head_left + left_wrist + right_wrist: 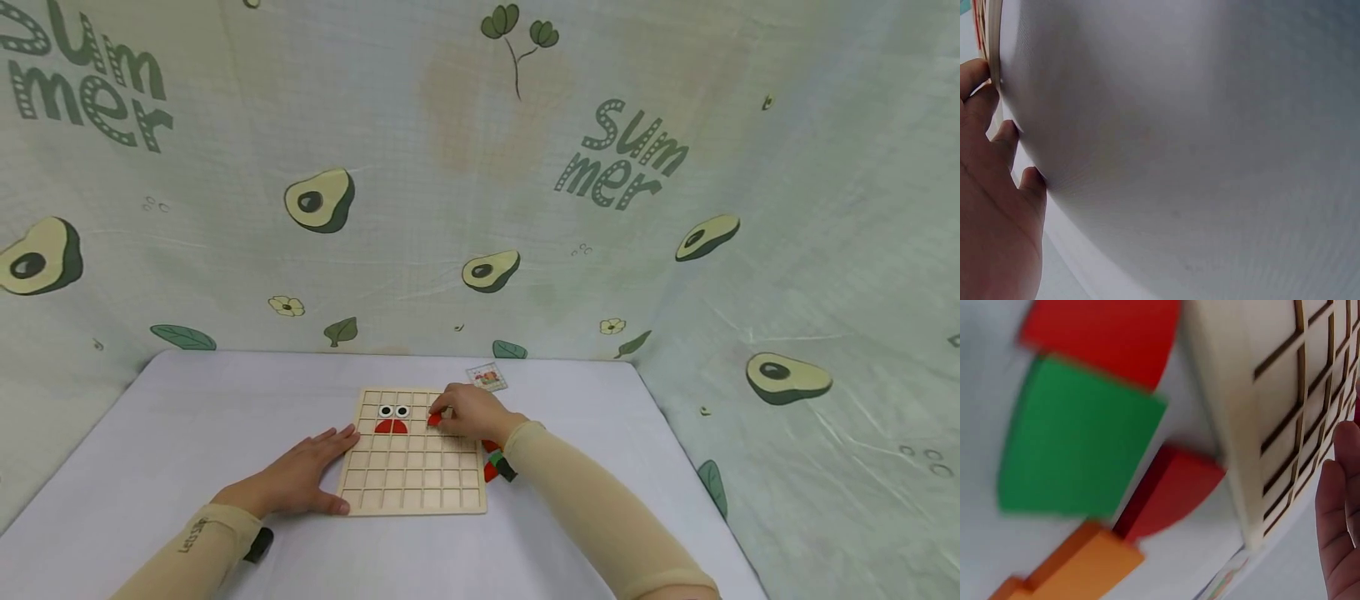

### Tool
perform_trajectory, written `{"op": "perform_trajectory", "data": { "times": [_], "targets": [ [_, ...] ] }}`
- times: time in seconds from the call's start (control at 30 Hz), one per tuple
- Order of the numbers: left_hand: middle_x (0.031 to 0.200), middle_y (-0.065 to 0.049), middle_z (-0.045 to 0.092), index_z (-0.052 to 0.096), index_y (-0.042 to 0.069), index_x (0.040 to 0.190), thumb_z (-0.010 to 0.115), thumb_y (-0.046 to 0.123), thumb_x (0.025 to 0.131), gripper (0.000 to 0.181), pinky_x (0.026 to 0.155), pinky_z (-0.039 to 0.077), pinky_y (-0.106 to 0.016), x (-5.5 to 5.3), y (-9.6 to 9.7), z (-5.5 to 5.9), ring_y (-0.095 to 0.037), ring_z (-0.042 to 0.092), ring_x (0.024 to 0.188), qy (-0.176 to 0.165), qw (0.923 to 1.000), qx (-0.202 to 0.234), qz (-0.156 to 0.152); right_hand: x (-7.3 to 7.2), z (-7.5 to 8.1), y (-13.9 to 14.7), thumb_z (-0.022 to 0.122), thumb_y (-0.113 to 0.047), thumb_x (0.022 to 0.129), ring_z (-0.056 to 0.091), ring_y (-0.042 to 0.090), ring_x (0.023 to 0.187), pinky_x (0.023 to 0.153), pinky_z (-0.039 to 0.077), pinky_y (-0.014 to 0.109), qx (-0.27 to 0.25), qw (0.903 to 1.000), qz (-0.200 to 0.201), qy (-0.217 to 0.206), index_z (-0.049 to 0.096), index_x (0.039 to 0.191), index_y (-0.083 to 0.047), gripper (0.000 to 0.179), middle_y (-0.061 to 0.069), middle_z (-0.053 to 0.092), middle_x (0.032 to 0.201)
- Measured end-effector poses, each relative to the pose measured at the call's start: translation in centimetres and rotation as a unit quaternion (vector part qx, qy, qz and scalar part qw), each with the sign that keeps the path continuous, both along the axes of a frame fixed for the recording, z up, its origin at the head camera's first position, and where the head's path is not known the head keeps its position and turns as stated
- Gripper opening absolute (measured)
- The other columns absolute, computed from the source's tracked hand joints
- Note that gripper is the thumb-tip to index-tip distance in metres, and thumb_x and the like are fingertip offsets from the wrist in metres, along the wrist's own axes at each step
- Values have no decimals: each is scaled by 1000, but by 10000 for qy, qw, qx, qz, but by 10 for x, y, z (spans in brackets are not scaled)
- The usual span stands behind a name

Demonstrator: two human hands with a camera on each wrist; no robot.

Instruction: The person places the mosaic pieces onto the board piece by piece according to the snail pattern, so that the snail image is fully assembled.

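A light wooden grid board (416, 481) lies on the white table. Two eye pieces (393, 411), white with black pupils, sit side by side in its upper left cells. Directly below them are two red quarter-round pieces (392, 427), forming a half circle. My right hand (474, 412) pinches another red piece (434, 420) at the board's upper right part; whether it touches a cell cannot be told. My left hand (303, 473) rests at the board's left edge, fingers spread, thumb near the lower left corner. In the left wrist view its fingers (1005, 140) appear beside the board's edge.
Loose pieces lie along the board's right side, partly under the right forearm: a green block (1079, 437), red pieces (1172, 490) and an orange piece (1085, 569). A small picture card (487, 377) lies behind the board. A printed cloth (405, 275) hangs behind the table.
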State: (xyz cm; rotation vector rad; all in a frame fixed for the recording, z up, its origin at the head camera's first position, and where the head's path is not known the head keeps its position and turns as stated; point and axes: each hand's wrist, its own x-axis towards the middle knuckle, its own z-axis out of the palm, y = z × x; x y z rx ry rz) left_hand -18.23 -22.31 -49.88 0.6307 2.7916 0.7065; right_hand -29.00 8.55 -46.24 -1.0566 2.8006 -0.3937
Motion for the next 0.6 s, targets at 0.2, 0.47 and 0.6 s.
{"op": "perform_trajectory", "data": {
  "times": [0.2, 0.47, 0.6],
  "targets": [
    [159, -13, 33, 42, 3, 151, 87, 56, 65, 111, 115, 22, -61, 0, 1, 0, -43, 27, 144, -33, 10000, -50, 74, 2, -9, -19, 72, -22, 92, 54, 3, 79, 72, 49, 20, 134, 9998, 122, 59, 77, 110, -23, 19, -12, 63, 98],
    [159, -13, 32, 41, 3, 151, 88, 53, 64, 111, 115, 21, -62, 0, 2, 2, -43, 27, 144, -58, 9998, -82, 145, 1, -14, -24, 69, -19, 93, 56, 3, 82, 73, 51, 22, 113, 9990, 319, 288, 76, 111, -23, 20, -11, 62, 100],
    [159, -14, 33, 42, 2, 150, 89, 52, 64, 110, 115, 21, -61, 1, 3, 3, -43, 27, 144, -55, 9999, -50, 143, 1, -18, -24, 68, -22, 94, 56, 2, 83, 74, 51, 22, 114, 9990, 334, 278, 75, 114, -25, 22, -12, 62, 102]
  ]
}}
